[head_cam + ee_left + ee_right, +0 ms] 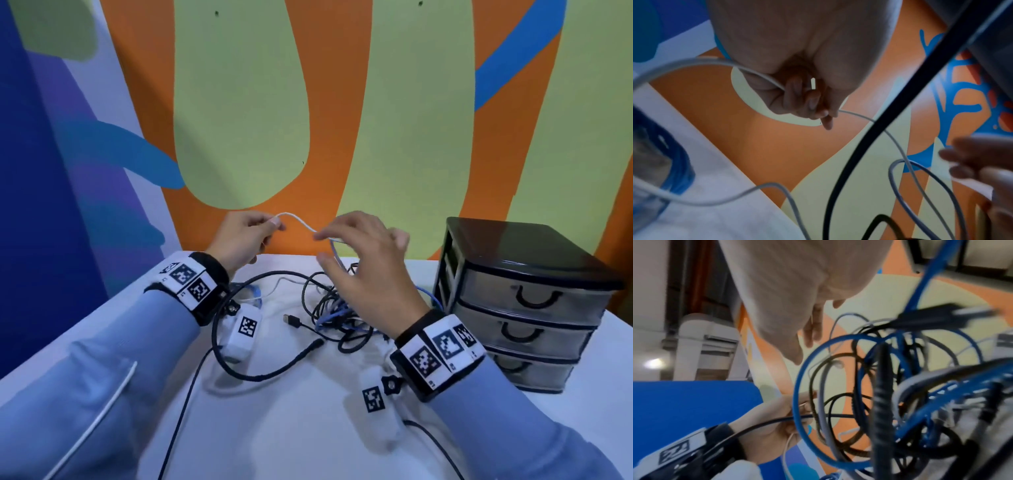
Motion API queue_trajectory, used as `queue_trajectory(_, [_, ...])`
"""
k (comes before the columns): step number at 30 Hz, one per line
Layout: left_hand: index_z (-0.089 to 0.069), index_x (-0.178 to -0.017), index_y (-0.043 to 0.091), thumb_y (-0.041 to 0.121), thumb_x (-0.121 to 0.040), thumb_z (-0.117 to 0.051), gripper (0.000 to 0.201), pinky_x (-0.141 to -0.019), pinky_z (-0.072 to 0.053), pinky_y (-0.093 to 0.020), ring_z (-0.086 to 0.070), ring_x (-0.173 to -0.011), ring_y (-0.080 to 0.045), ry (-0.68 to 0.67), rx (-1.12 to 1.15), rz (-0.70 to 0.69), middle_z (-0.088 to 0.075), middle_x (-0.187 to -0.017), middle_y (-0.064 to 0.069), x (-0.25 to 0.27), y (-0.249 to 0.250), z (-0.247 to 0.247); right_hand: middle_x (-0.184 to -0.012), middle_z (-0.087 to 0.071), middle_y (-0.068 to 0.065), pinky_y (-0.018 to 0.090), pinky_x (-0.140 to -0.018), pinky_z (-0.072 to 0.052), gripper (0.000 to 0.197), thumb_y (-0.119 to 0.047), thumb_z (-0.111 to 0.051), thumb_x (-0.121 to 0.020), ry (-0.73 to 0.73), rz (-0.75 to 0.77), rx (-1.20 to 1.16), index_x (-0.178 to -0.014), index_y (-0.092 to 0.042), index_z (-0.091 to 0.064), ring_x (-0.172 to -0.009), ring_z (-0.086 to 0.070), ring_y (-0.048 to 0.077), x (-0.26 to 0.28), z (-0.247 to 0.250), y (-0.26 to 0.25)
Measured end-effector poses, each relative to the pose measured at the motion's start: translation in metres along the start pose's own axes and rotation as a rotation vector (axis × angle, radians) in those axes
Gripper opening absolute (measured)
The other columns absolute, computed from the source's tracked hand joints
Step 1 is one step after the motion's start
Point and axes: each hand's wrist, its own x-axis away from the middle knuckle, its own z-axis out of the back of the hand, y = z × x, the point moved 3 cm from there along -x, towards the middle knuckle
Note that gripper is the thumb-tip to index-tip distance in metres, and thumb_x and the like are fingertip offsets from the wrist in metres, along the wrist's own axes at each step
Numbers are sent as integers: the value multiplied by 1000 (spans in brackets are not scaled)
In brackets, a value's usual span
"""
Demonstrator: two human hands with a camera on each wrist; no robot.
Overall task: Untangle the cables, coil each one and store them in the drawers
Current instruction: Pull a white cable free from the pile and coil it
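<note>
Filling the background, a painted wall (394,102) in orange, pale green and blue rises behind the white counter (301,428). On the counter's right side stands a black three-drawer organizer (520,305) with translucent grey drawers, all three pushed in. Just left of it, between the two forearms, lies the tangle of cables (339,308): a thick black braided cable (270,375) looping out toward the near edge, a blue cable (334,313) wound through the middle, thinner black leads, and a USB plug (292,320) lying free at the tangle's left. The white cable (301,222) is lifted out of the pile and arches in the air near the wall between both hands, its lower run dropping back into the tangle. The left hand (241,240) holds it in a tight grip, thumb and curled fingers pinching the cable, which the left wrist view confirms. The right hand (363,260) hovers above the tangle with fingers spread and relaxed; its index fingertip sits at the white cable, but whether it pinches it cannot be told.
</note>
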Motion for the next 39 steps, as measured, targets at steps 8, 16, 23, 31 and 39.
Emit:
queue_trajectory(8, [-80,-100,11,27,-107,-62,25,-47,-30,-23,-39,-54,-13,-91,153,-28,-49,-71,-3,6,-4,-18,-123,-70,-15,43,-102,-44,48,-30,-63,-99,-677,77,-43,-143,-46,-53,-120,-54,11,0,-46,-3])
queue_trajectory(16, [-78,-85,20,25,-103,-62,25,-72,-38,-30,-49,-74,-16,422,233,75,-55,-70,8,-11,-33,14,-58,-49,1,47,-73,-49,49,-33,-75,-86,-446,-19,-123,-53,-12,-46,-69,-50,24,4,-18,25])
queue_trajectory(23, [-80,-89,19,25,-103,-65,21,-55,-31,-28,-41,-61,-15,293,171,28,-48,-67,2,-11,-34,27,-56,-64,-2,36,-67,-44,53,-40,-50,-109,-370,-365,-294,-69,-10,-71,-54,-55,12,3,3,37])
queue_trajectory(31, [-79,-95,18,23,-106,-61,21,-54,-30,-28,-37,-60,-16,325,183,8,-45,-71,-3,-10,-35,35,-130,-64,-8,29,-103,-45,45,10,-65,-92,-481,-29,-306,-107,-30,-80,-129,-55,13,5,11,40])
queue_trajectory(39, [-82,-90,34,14,-90,-47,41,-65,-32,-42,-42,-67,-24,234,95,-86,-50,-66,-2,2,-10,31,-139,-59,-11,25,-102,-43,61,6,-50,-94,-135,-396,-356,-139,-34,-60,-132,-50,2,-4,14,53])
